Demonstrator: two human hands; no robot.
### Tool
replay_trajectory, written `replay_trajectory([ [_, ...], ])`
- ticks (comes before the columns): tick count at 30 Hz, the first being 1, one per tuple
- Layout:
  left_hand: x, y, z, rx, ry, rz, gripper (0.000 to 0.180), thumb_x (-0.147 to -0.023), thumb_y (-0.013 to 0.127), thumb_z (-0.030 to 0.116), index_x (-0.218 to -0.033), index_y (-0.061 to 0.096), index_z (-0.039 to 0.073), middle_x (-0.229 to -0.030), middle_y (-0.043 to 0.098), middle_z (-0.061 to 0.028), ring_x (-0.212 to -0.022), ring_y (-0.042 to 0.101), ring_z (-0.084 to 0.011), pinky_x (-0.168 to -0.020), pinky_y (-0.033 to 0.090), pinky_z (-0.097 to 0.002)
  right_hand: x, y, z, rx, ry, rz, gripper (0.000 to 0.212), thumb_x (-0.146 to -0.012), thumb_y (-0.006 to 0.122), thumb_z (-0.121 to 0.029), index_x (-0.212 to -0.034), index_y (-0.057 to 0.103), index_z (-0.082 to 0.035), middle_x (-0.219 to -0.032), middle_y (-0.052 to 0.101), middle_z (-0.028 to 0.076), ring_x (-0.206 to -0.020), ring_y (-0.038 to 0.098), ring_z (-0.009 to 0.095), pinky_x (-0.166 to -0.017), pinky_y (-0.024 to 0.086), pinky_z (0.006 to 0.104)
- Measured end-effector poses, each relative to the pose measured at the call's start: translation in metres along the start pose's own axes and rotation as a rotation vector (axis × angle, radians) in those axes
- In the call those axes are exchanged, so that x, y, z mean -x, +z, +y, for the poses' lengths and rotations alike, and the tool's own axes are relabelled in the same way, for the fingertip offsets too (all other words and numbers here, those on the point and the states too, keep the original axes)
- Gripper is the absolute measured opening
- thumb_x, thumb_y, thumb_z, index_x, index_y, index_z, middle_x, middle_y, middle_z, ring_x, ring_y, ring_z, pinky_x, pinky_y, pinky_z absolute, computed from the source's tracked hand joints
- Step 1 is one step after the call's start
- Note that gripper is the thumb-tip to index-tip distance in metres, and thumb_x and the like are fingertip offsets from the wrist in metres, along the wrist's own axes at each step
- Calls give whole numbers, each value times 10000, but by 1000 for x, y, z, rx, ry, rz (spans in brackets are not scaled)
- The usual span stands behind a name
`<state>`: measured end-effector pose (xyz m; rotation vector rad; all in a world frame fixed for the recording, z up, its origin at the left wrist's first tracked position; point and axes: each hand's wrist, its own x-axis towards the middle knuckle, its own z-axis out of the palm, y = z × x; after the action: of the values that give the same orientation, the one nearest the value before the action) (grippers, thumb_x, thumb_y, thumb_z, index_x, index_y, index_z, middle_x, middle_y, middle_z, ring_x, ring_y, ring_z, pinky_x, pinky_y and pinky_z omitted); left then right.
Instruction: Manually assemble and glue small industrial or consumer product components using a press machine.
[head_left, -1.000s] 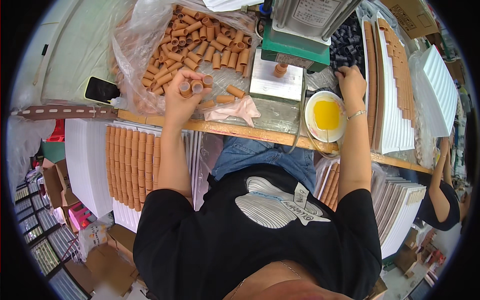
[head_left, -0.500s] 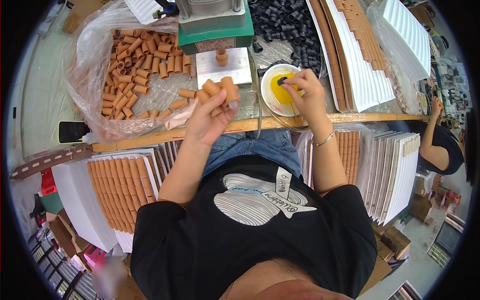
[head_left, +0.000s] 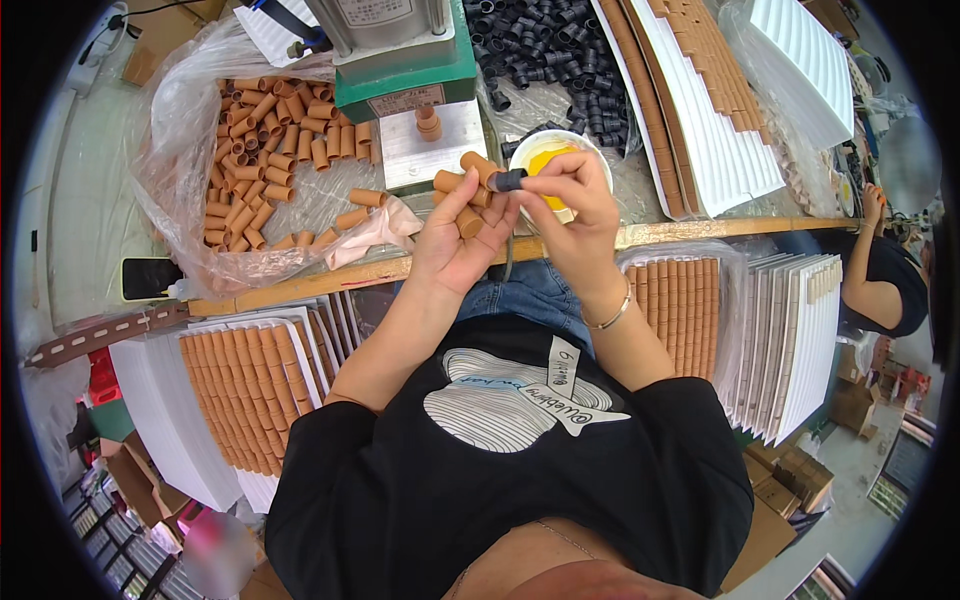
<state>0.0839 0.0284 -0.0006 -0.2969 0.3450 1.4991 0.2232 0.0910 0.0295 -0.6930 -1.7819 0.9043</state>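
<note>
Several short orange-brown tubes (head_left: 447, 182) lie in my left hand (head_left: 452, 245), whose fingers are curled round them. Between the thumb and fingertips of my right hand (head_left: 578, 215) is a small black ribbed plastic sleeve (head_left: 509, 180). That sleeve meets the end of one brown tube (head_left: 478, 166); how far it sits on or in the tube cannot be told. Partly behind my right hand stands a white bowl (head_left: 603, 170) with yellow liquid (head_left: 545, 160). Just beyond my left hand, a brown piece (head_left: 428, 123) stands on the metal plate (head_left: 400, 160) under a green-headed press (head_left: 408, 88).
Loose brown tubes (head_left: 245, 170) fill a plastic-lined area at left, and black sleeves (head_left: 550, 45) are heaped at the back. White ridged trays (head_left: 690, 110) stand at right. A phone (head_left: 150, 278) lies at far left. Tube-filled trays (head_left: 245, 390) stand below the wooden table edge (head_left: 700, 230).
My right hand has come left from over the bowl with the black sleeve. My left hand has shifted right, and the sleeve now meets a brown tube.
</note>
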Motion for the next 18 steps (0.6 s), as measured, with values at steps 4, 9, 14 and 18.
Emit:
replay_trajectory([
  [4,-2,1,-1,-8,7,-12,262,-934,602,149,-1154,491,62,-1068,609,-94,-1001,617,-191,-925,500,-375,2,2,-4,377,-270,-1,214,-667,738,-68,-873,706,-118,-854,580,10,-748,535,178,-700,357,333],
  [9,-5,5,-12,-83,24,-37,206,-942,590,170,-1112,536,66,-1029,634,-80,-956,631,-195,-886,519,-364,2,-1,1,537,-381,13,224,-655,740,-135,-876,702,-148,-847,600,-19,-720,540,159,-708,334,340],
  [14,-9,-14,-5,65,-62,-42,268,-943,580,161,-1183,528,56,-1101,634,-85,-1044,616,-200,-940,481,-391,-20,-35,-1,417,-251,-88,187,-695,773,-182,-865,707,-138,-828,626,-1,-716,576,153,-704,351,342],
  [18,-2,-1,-2,27,-8,-10,383,-951,548,121,-1316,439,76,-1283,564,-64,-1101,604,-179,-934,474,-365,-72,-116,23,568,208,136,207,-784,752,-257,-880,712,-78,-875,671,71,-777,624,201,-681,472,343],
])
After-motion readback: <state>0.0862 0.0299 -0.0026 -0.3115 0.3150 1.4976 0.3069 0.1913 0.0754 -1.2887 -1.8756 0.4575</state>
